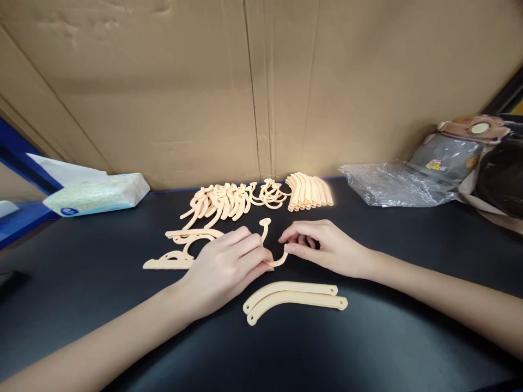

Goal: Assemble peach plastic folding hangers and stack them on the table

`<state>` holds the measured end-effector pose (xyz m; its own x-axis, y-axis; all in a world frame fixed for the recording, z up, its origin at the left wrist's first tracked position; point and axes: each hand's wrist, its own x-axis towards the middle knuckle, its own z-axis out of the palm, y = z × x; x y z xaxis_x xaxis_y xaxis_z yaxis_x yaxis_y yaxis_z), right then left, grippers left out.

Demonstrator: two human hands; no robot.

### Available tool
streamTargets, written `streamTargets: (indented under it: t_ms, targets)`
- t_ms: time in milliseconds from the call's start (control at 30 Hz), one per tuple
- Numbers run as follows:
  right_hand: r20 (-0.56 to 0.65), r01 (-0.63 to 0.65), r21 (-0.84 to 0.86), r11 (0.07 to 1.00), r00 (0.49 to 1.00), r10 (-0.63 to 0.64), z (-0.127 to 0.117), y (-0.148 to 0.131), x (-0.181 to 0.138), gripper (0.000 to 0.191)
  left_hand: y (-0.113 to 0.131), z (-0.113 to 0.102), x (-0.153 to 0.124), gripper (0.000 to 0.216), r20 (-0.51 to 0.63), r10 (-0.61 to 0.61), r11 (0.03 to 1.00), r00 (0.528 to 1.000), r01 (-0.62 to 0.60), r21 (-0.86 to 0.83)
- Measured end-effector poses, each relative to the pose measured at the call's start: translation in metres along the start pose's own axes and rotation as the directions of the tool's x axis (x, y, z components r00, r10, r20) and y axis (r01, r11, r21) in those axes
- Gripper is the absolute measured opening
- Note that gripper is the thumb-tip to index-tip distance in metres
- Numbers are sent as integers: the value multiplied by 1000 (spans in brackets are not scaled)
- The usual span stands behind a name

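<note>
My left hand (229,261) is closed round a small cream plastic hook piece (279,261), and my right hand (322,247) pinches the hook's other end between thumb and forefinger. The hook's rounded tip (265,222) pokes up above my left fingers. Partly under my left hand lie flat cream hanger parts (180,250). Two long curved cream arms (294,298) lie side by side on the black table just in front of both hands.
Behind the hands lie a row of several cream hooks (223,201), looped pieces (270,194) and a stack of curved arms (309,191). A tissue pack (96,193) sits far left, crumpled clear plastic (388,185) and a bag (469,152) far right. Cardboard (261,87) walls the back.
</note>
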<state>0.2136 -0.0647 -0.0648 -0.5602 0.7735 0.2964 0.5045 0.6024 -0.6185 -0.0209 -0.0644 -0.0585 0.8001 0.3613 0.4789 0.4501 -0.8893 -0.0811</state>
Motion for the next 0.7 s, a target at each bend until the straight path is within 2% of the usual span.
streamTargets:
  t_ms: [233, 433, 700]
  targets:
    - [93, 72, -37, 997, 993, -69, 0, -1, 1, 16, -2, 3, -1, 12, 2, -8, 998, 1000, 8, -67]
    - [156, 87, -56, 995, 985, -77, 1, 2, 1, 13, -3, 3, -1, 11, 54, -85, 976, 995, 94, -197]
    - [206, 124, -69, 990, 973, -107, -2, -2, 1, 17, -2, -1, 0, 11, 98, -51, 956, 994, 77, -283]
